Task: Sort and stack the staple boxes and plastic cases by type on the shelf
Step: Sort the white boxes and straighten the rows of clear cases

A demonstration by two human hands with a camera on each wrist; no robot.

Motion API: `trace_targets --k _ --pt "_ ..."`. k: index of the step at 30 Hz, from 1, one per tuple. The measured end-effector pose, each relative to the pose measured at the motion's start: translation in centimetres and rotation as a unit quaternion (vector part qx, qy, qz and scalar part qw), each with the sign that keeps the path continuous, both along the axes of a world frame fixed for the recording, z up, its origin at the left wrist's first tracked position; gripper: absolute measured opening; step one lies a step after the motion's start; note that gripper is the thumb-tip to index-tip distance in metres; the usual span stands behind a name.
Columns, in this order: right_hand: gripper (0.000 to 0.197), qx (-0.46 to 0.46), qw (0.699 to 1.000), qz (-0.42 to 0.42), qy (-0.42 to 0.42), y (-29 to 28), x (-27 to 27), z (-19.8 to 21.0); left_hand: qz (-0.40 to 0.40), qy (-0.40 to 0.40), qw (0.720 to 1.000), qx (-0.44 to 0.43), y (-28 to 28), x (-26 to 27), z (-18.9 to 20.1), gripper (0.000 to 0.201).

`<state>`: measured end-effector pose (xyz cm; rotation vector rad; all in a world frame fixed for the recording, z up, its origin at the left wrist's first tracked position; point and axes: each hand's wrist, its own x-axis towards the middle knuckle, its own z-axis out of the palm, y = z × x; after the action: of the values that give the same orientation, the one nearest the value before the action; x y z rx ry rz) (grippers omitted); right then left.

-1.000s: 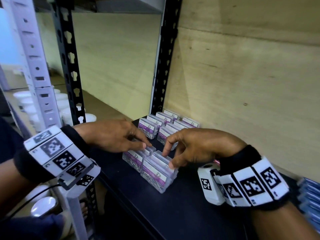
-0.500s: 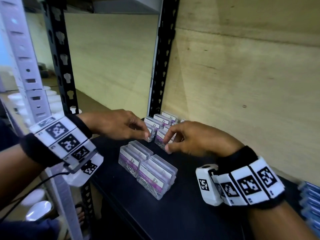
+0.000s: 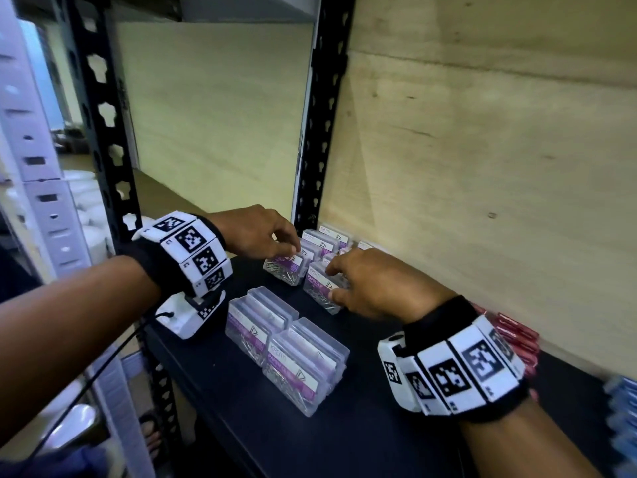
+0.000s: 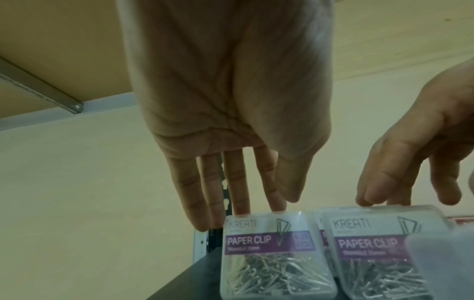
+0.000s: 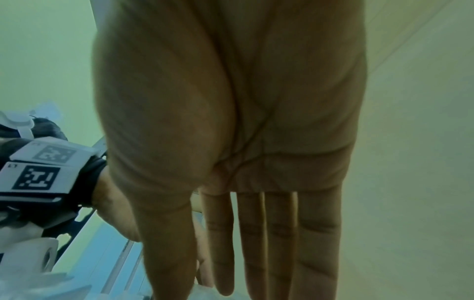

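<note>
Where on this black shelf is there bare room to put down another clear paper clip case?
Bare shelf shows along the front edge, below the near cases, and in the strip between them and the far cases. It is crowded at the back corner, where both hands work, and by the red boxes on the right.

Bare shelf (image 3: 220,391) in front — clip cases (image 3: 286,350) crowd the middle.

Each bare forearm ends in a black wristband (image 3: 151,270) wrapped by a row of white tiles printed with black square markers — the left wristband's tiles (image 3: 194,251) at 9 o'clock, the right's (image 3: 462,369) at 4 o'clock. A white camera block (image 3: 188,313) hangs under the left wrist, trailing a thin black cable (image 3: 79,391) — another white block (image 3: 393,370) sits on the right wrist.
</note>
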<state>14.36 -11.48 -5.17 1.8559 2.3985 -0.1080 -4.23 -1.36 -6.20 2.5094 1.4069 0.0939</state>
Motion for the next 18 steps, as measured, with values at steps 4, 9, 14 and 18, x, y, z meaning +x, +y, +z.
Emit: trace_targets --k 4,9,14,18 --pt "0.032 0.016 0.999 -0.008 0.026 0.7 0.0 -0.5 -0.007 -0.007 1.0 0.009 0.1 -0.2 0.0 0.021" --pt "0.024 0.038 0.996 -0.014 0.076 1.1 0.4 -1.0 -0.007 0.004 1.0 0.002 -0.3 -0.8 0.4 0.019" --pt "0.041 0.022 0.998 -0.011 0.062 0.9 0.1 -0.7 -0.005 0.051 0.999 0.001 -0.8 -0.7 0.6 0.031" --pt "0.044 -0.001 0.999 -0.008 0.05 0.1 -0.1 0.0 -0.015 0.067 0.998 0.001 -1.6 -0.1 1.2 0.026"
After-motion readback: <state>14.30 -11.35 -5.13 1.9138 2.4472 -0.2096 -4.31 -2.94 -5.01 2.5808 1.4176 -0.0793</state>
